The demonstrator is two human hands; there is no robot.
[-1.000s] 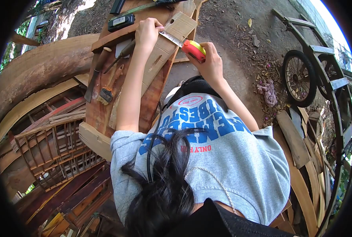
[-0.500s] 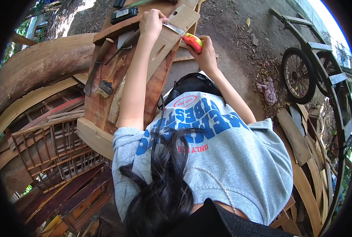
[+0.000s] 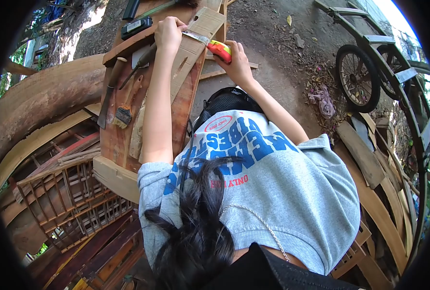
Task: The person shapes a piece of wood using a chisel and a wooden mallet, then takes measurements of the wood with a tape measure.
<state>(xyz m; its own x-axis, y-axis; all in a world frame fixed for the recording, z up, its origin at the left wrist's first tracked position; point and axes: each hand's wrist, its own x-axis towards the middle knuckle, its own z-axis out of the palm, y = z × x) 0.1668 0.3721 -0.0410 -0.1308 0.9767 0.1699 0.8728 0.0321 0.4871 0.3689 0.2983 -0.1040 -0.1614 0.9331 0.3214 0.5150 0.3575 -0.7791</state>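
Note:
My right hand (image 3: 238,66) is wrapped round a red and yellow tape measure (image 3: 220,51) at the right edge of the workbench. Its metal blade (image 3: 195,36) is drawn out a short way across a pale wooden board (image 3: 186,52) with slots cut in it. At the blade's far end, the fingers of my left hand (image 3: 169,35) are closed in a pinch; the exact tip is hidden. Left of my forearm lie a wooden-handled chisel (image 3: 112,87), a dark-handled pointed tool (image 3: 145,59) and a paintbrush (image 3: 123,116).
A black battery-like block (image 3: 136,28) sits at the bench's far end. Slatted wooden frames (image 3: 75,193) and a large log (image 3: 50,87) are on the left. To the right stand a wheeled metal cart (image 3: 358,77), stacked planks (image 3: 362,154) and a crumpled cloth (image 3: 323,101).
The whole view has shifted, so the bench and both hands appear slightly further left. The grip on the tape measure and its blade looks the same.

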